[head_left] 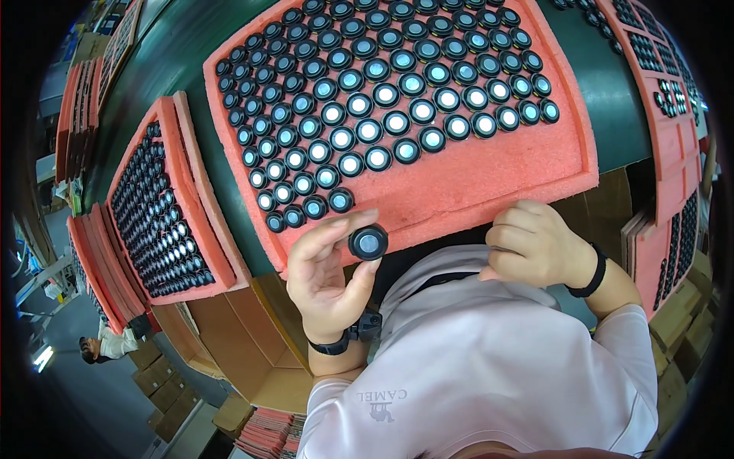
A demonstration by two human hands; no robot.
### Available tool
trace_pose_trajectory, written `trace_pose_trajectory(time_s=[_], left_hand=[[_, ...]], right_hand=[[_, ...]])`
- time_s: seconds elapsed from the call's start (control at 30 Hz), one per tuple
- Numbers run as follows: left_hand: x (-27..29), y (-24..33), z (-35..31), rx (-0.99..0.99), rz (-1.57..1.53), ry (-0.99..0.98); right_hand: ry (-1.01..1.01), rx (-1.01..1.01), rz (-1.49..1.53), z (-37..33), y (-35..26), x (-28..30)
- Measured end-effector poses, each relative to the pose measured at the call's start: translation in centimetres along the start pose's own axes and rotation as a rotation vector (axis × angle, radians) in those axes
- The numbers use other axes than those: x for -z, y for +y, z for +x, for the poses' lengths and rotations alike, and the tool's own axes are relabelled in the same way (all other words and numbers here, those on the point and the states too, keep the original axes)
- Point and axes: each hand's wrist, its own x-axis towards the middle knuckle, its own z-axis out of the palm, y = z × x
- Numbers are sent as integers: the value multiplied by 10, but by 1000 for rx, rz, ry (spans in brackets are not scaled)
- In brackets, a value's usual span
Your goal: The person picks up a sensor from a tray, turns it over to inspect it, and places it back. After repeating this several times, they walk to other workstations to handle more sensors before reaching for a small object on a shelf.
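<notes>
Between the thumb and fingers of my left hand [329, 268] is a round black piece [368, 242] with a pale grey disc in its face. It is held just off the near left part of a pink foam tray [489, 170], disc side up. Rows of similar round black pieces [378, 158] fill most of that tray, while a bare foam strip runs along its near right side. My right hand [531, 243] is curled into a loose fist close to the tray's near edge. Its palm side is hidden, so whatever it may hold cannot be made out.
A second filled foam tray [180, 126] lies to the left on the green table [623, 145]. More foam trays [673, 161] are at the right, and stacked ones [115, 268] at the far left. Open cardboard boxes [279, 386] stand below the table edge. Another person [115, 340] is at the lower left, some way off.
</notes>
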Motion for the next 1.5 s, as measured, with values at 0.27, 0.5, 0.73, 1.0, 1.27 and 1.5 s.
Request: trace_pose_trajectory(time_s=[0.27, 0.5, 0.73, 1.0, 1.27, 1.5], left_hand=[[-6, 3, 2, 25, -32, -68], [-3, 4, -9, 170, -109, -119], [17, -1, -16, 147, 181, 21], [30, -17, 1, -208, 868, -61], [30, -22, 2, -228, 962, -79], [24, -10, 4, -186, 1017, -107]], right_hand=[[86, 6, 12, 29, -5, -2], [259, -76, 126, 71, -9, -24], [157, -170, 110, 90, -2, -33], [28, -200, -185, 109, 7, -49], [-84, -263, -222, 110, -1, -51], [-21, -260, -196, 112, -3, -53]])
